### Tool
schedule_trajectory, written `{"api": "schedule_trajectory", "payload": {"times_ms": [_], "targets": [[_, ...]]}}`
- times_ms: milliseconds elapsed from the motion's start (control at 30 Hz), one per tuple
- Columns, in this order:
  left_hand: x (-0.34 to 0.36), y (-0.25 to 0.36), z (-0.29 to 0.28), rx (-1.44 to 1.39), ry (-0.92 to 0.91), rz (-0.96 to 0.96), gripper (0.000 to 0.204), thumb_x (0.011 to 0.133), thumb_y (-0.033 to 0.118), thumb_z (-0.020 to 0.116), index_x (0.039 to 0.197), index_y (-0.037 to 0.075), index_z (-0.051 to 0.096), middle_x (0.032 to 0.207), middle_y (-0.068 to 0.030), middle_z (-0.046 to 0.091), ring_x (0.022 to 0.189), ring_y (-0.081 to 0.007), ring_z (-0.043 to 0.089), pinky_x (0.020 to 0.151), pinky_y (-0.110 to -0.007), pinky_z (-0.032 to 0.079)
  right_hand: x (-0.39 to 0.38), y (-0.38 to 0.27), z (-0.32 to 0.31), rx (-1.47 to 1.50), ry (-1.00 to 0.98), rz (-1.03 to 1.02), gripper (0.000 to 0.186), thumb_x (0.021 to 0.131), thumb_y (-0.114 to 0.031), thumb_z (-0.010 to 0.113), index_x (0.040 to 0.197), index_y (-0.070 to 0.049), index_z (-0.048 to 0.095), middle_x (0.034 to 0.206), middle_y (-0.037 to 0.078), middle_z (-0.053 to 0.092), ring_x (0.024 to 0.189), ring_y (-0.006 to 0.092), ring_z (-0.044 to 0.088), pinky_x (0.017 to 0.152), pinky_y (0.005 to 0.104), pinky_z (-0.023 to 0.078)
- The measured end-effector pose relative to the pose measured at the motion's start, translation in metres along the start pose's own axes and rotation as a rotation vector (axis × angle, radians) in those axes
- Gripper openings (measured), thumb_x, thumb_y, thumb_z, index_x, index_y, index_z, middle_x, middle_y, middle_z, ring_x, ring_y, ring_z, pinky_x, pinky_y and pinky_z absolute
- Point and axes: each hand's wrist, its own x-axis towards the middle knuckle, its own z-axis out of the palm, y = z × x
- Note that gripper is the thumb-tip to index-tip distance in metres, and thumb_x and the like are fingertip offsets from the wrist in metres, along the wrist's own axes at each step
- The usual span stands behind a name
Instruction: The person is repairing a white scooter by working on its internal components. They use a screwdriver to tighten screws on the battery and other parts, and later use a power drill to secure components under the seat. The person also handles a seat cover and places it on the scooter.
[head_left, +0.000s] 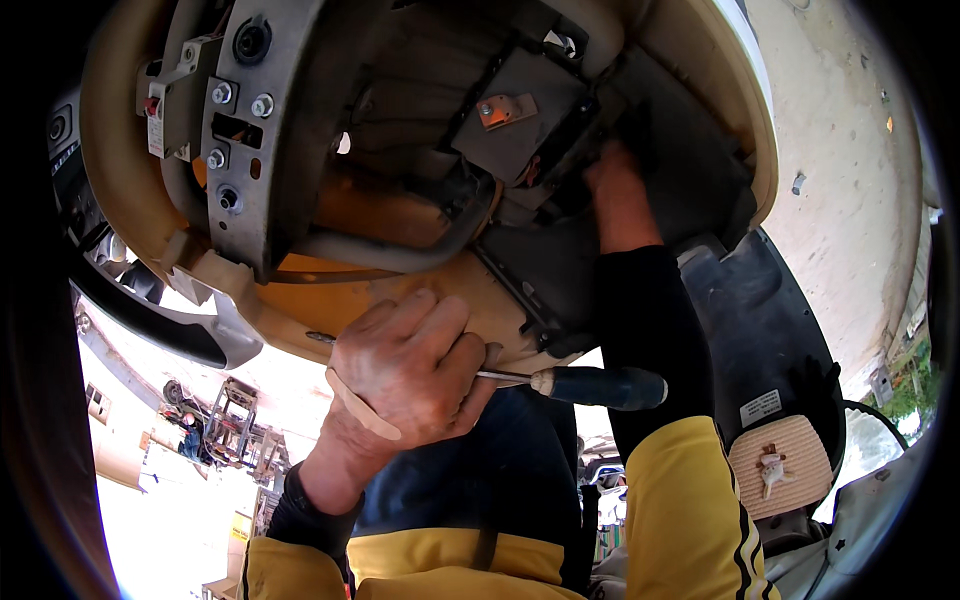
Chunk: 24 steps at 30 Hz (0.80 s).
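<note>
The left hand (405, 365) is closed around the shaft of a dark-blue-handled metal screwdriver (605, 388), beside a cream, curved plastic shell (490, 310); the right hand (616, 175) reaches inside, fingers hidden, grip indeterminable. The step appears to be manual work within; the next move likely calls for feel

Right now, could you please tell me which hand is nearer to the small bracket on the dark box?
Right. The right hand reaches into shadow, right of the bracket and slightly lower; the left hand, gripping the screwdriver, is farther off, below it.
</note>
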Motion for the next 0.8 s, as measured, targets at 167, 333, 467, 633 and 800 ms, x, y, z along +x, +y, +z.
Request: {"api": "schedule_trajectory", "payload": {"times_ms": [167,333,467,633,800], "targets": [[0.012,0.001,-0.002,-0.037,0.02,0.055,0.022,0.061,0.022,0.079,0.068,0.011,0.062,0.078,-0.0035,0.049,0.072,-0.0217,0.058,0.058,-0.036,0.047,0.101,0.055,0.1,0.506,0.154,0.071,0.054,0.098,-0.026,0.062,0.149,-0.016,0.049,0.128,0.007,0.059,0.117,0.0248,0.059,0.099,0.0414,0.053],[0.006,0.004,0.004,-0.047,0.101,0.008,0.024,0.067,0.016,0.079,0.061,0.011,0.056,0.069,-0.0032,0.046,0.06,-0.0215,0.053,0.053,-0.036,0.043,0.077,0.024,0.057,0.265,0.119,0.034,0.04,0.101,-0.034,0.058,0.136,-0.016,0.063,0.116,0.008,0.071,0.106,0.0288,0.069,0.096,0.0431,0.055],[0.007,0.002,0.002,-0.04,0.079,-0.001,0.022,0.068,0.016,0.078,0.062,0.011,0.058,0.07,-0.0034,0.047,0.061,-0.0215,0.054,0.053,-0.036,0.045,0.024,0.018,0.01,-0.072,0.121,-0.014,0.042,0.096,-0.045,0.064,0.126,-0.018,0.073,0.126,0.008,0.072,0.116,0.0301,0.069,0.099,0.0442,0.054],[0.007,0.0,0.004,-0.048,0.066,0.019,0.021,0.068,0.017,0.078,0.062,0.011,0.059,0.071,-0.0035,0.048,0.062,-0.0214,0.055,0.054,-0.036,0.046,0.001,0.032,0.0,-0.253,0.153,-0.199,0.044,0.092,-0.051,0.066,0.122,-0.02,0.076,0.127,0.011,0.072,0.118,0.0323,0.068,0.1,0.0457,0.054],[0.008,-0.001,0.005,-0.057,0.079,0.023,0.02,0.066,0.018,0.078,0.063,0.011,0.06,0.072,-0.0035,0.048,0.063,-0.0211,0.055,0.055,-0.036,0.046,0.0,0.026,0.016,-0.065,0.3,-0.021,0.047,0.093,-0.052,0.064,0.115,-0.013,0.076,0.122,0.014,0.073,0.115,0.0329,0.069,0.097,0.0455,0.055]]}}
